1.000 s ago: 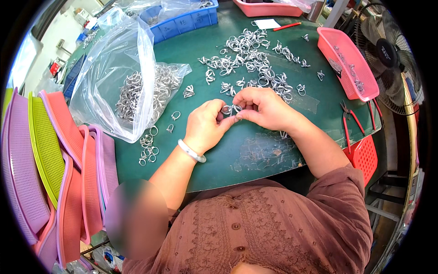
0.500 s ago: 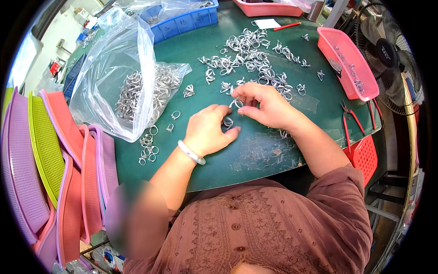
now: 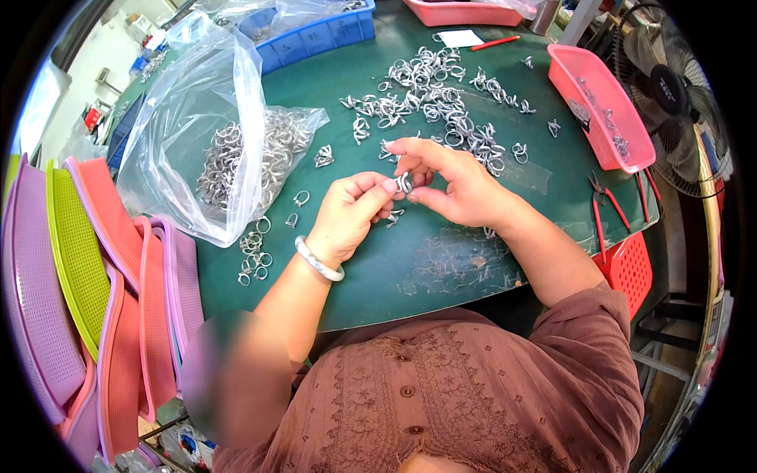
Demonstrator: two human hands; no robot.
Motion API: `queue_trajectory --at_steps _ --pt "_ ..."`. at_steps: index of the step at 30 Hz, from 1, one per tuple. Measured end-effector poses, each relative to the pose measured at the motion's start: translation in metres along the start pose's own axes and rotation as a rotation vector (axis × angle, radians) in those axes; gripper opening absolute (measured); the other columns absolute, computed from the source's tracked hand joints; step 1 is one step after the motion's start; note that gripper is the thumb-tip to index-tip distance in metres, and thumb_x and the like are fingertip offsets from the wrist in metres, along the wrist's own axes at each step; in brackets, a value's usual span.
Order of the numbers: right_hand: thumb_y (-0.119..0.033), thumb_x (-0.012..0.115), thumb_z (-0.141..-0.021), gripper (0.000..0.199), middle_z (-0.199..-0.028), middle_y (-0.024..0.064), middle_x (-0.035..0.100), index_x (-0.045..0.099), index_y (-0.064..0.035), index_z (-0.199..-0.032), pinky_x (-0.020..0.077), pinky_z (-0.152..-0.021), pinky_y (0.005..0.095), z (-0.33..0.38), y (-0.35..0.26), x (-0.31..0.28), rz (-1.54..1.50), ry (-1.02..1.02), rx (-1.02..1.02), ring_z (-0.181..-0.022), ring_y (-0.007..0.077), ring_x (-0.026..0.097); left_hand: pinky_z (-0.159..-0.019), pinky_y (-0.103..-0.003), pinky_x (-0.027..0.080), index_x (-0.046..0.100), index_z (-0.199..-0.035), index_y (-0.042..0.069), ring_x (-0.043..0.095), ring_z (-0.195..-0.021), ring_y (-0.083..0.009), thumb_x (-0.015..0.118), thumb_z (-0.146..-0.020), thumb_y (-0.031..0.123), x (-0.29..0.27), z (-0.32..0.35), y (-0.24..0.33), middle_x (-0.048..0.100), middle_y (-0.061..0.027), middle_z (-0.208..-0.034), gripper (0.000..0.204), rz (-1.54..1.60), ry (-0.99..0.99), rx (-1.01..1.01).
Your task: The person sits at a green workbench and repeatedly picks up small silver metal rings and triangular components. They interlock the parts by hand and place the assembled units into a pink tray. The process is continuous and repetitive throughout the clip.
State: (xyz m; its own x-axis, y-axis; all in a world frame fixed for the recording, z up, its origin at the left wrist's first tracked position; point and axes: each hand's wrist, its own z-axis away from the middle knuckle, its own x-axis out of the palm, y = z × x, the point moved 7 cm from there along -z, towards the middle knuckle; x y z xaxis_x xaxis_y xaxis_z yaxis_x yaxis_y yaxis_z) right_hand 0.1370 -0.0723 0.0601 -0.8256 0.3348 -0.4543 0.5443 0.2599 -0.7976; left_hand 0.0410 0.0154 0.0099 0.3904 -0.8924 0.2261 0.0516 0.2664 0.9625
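Observation:
Above the near middle of the table, my left hand, with a pale bangle at its wrist, pinches a silvery metal ring between thumb and fingers. My right hand meets it from the other side, thumb and curled fingers closed about the same ring, index finger stretched out above. Just below the hands another small ring lies on the table, partly hidden by the left fingers. A loose heap of silvery rings spreads beyond my hands. Several rings lie left of my left forearm.
A clear plastic bag full of rings lies at the left, near a blue bin. Pink basket, red-handled pliers and a fan are at the right. Stacked plastic baskets crowd the left edge.
My left hand has lifted off the ring on the table and turned to pinch the ring at my right hand. My right hand has shifted slightly left.

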Motion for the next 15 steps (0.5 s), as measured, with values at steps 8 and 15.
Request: queue_trajectory --at_steps 8,15 --pt "0.006 0.061 -0.073 0.056 -0.09 0.0079 0.059 0.045 -0.0072 -0.125 0.0486 -0.067 0.028 0.001 0.007 0.002 -0.118 -0.006 0.053 -0.072 0.0141 0.058 -0.054 -0.019 0.038 0.063 -0.082 0.004 0.046 -0.057 -0.0059 0.056 -0.09 0.023 -0.003 0.0 -0.006 0.055 0.0016 -0.066 0.021 0.09 0.015 -0.099" --pt "0.009 0.058 -0.077 0.057 -0.095 0.0067 0.057 0.04 -0.0048 -0.129 0.0467 -0.077 0.027 0.003 0.019 0.006 -0.36 -0.013 0.171 -0.083 0.0121 0.057 -0.056 -0.018 0.038 0.064 -0.086 0.003 0.05 -0.062 -0.0046 0.063 -0.085 0.014 0.0 0.0 0.001 0.057 0.0023 -0.069 0.01 0.035 0.036 0.057"
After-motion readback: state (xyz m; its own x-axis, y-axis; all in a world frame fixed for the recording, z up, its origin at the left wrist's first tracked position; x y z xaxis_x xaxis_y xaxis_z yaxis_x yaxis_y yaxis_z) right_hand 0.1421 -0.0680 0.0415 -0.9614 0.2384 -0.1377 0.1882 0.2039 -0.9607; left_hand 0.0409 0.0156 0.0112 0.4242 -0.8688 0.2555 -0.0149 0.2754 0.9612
